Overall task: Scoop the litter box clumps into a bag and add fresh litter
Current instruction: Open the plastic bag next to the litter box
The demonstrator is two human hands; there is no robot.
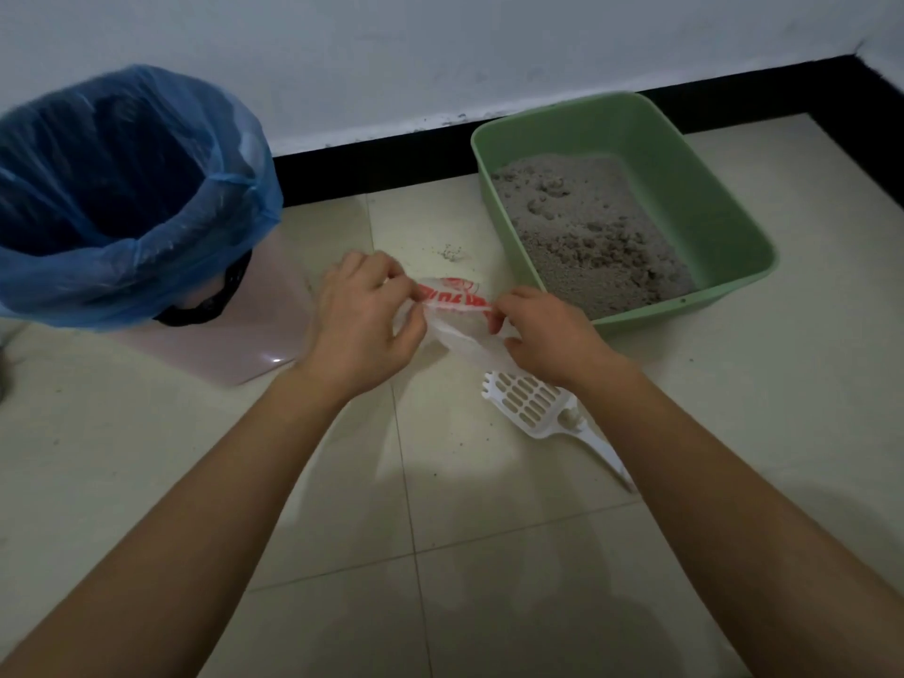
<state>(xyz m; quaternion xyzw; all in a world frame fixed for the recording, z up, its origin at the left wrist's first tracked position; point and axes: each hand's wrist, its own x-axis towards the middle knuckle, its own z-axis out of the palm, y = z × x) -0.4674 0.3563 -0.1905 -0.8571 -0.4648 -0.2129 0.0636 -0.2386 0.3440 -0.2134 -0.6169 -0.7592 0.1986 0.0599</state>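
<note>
A thin white plastic bag with red print [457,315] is stretched between my hands just above the floor. My left hand [364,325] pinches its left edge and my right hand [548,330] pinches its right edge. A green litter box [685,188] holding lumpy grey litter [587,232] stands to the right, against the wall. A white slotted scoop [533,408] lies on the tiles under my right wrist, with a small clump by its handle.
A pink bin lined with a blue bag [122,188] stands at the left. A few spilled litter grains [450,252] lie on the beige tiles near the box. A black skirting strip [372,163] runs along the white wall.
</note>
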